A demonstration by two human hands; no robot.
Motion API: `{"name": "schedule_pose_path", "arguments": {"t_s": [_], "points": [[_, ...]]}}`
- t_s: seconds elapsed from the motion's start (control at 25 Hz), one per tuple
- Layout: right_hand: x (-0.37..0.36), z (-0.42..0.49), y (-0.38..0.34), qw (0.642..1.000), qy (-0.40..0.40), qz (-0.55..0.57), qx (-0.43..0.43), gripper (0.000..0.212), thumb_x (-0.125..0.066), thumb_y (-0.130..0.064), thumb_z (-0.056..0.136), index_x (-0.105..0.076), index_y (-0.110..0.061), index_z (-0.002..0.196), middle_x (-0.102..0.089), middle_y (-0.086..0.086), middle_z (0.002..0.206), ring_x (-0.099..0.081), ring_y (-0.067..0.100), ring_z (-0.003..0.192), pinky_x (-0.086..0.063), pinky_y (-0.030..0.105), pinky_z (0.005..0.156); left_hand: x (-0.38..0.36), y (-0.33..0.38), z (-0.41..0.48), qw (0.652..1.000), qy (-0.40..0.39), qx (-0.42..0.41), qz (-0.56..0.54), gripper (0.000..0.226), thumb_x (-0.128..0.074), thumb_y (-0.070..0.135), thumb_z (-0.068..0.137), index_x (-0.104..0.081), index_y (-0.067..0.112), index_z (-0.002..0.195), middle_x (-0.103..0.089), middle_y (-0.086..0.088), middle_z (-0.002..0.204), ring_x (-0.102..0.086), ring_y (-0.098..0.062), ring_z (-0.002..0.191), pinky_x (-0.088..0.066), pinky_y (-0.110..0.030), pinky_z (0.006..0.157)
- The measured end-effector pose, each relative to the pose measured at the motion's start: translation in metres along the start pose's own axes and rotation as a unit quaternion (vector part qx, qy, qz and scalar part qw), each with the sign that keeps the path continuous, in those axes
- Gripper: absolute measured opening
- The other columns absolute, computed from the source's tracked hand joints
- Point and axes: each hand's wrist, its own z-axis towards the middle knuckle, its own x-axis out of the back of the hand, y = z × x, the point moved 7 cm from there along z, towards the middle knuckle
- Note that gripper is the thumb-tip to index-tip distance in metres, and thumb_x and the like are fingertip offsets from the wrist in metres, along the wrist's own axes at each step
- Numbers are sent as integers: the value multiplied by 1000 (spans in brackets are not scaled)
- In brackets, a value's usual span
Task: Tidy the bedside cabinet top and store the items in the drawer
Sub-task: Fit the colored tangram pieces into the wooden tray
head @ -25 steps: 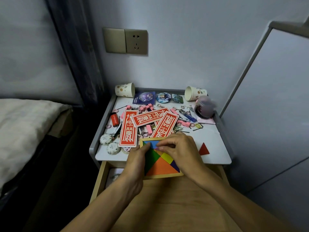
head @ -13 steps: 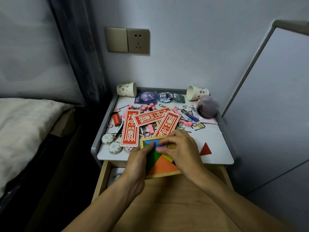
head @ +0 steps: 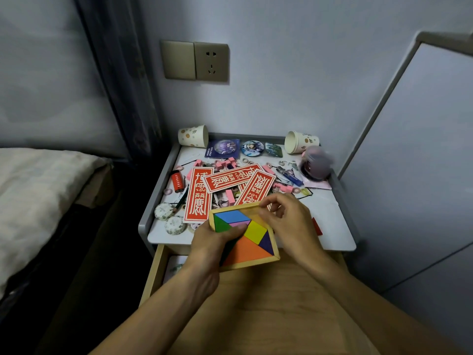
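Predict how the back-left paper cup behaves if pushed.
The paper cup lies on its side, so it would probably roll, curving since it tapers. Thin paper walls: likely light and easily crushed by a firm grip.

I count two spotted paper cups (head: pixel 193 136) (head: pixel 301 142), three red patterned paper strips (head: pixel 197 197) (head: pixel 231 178) (head: pixel 257 188), one red lighter (head: pixel 176 181), one wooden tangram tray (head: pixel 252 263).

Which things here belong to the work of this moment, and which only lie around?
In use: left hand, right hand, tangram tray, red triangle, open drawer.
Lying about: paper cups, red cards, lighter, tape rolls.
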Motion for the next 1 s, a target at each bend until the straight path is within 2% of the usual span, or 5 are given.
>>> {"name": "schedule_pose_path", "arguments": {"t_s": [0.2, 0.28, 0.68, 0.84, 1.0], "points": [[53, 12, 55, 887, -49, -432, -156, 46, -61, -55, 87, -57, -17, 114, -62, 2, 107, -63, 19, 91, -52, 33, 73, 7, 2, 1, 1000, 22, -3, -20, 36, -77, 3, 78, -65, 9, 111, -76, -10, 97, -73, -27, 83, -60, -32, 63], [62, 11, 76, 855, -98, -457, -224, 56, -62, -61, 83, -56, -14, 114, -61, 7, 111, -61, 24, 97, -53, 38, 82, 7, 2, 2, 1000, 20, -4, -18, 37, -78, 4, 77, -65, 9, 112, -76, -10, 97, -73, -27, 81, -59, -31, 60], [54, 19, 87, 894, -116, -378, -212, 38, -72, -36, 85, -58, -17, 116, -65, 6, 112, -60, 23, 101, -54, 38, 88, 7, -4, 2, 999, 24, 14, -24, 20, -71, 20, 86, -64, 14, 103, -77, -6, 84, -74, -22, 70, -57, -31, 58], [52, 16, 32, 996, 18, -67, -51, 16, -73, -22, 84, -63, -28, 94, -67, -13, 89, -63, 5, 79, -49, 17, 63, 6, -3, 4, 1000, 31, -1, 3, 16, -71, 18, 87, -65, 15, 101, -76, -7, 91, -73, -25, 79, -59, -38, 70], [17, 1, -1, 990, -72, 124, -5, 21, -73, -12, 83, -64, -31, 84, -70, -8, 81, -67, -1, 74, -48, 11, 54, 3, -4, 4, 999, 31, -13, 25, 12, -73, 17, 86, -66, 17, 96, -76, -4, 91, -72, -24, 82, -58, -40, 79]]}}
